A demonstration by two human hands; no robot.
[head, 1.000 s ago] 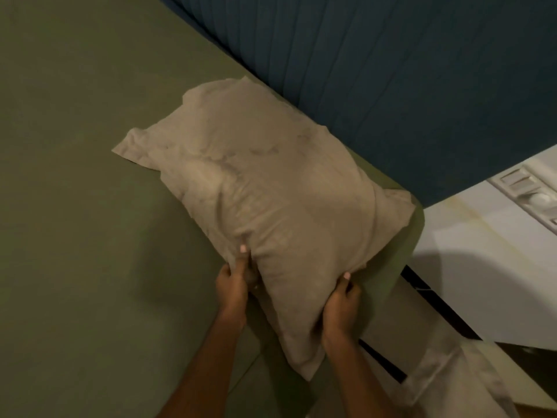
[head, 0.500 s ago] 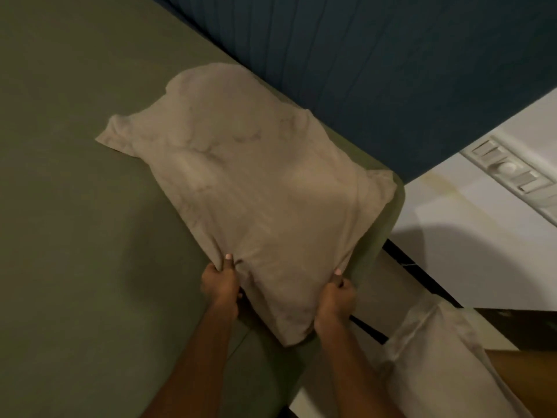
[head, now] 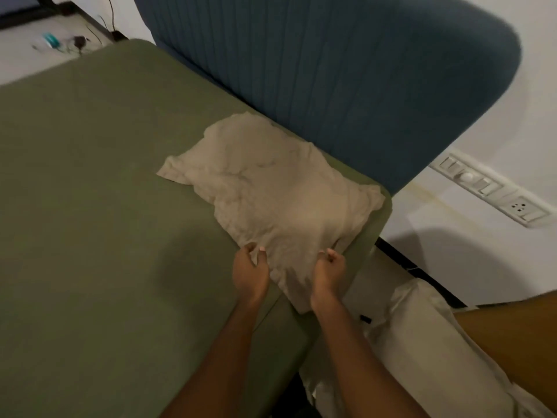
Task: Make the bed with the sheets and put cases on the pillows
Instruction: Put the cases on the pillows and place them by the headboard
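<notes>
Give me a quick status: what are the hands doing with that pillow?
Left hand and right hand pinching the beige pillow's near edge. Pillow on green sheet by blue headboard. Nothing in the way.

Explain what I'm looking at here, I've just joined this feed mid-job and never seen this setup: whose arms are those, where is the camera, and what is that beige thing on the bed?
There is no machine here. A person wears one wide-angle camera on the head, looking forward and down, so the two bare arms coming up from the bottom edge are their own.

The large green surface is the bed, covered with a sheet, and the dark blue padded panel behind it is the headboard. The beige thing is a pillow in its case, lying at the bed's corner next to the headboard.

The left hand and right hand sit at the pillow's near edge, fingers curled on the loose fabric; whether they pinch it tightly is hard to tell.

A second pale pillow lies lower right, off the bed. A switch panel is on the wall.
</notes>
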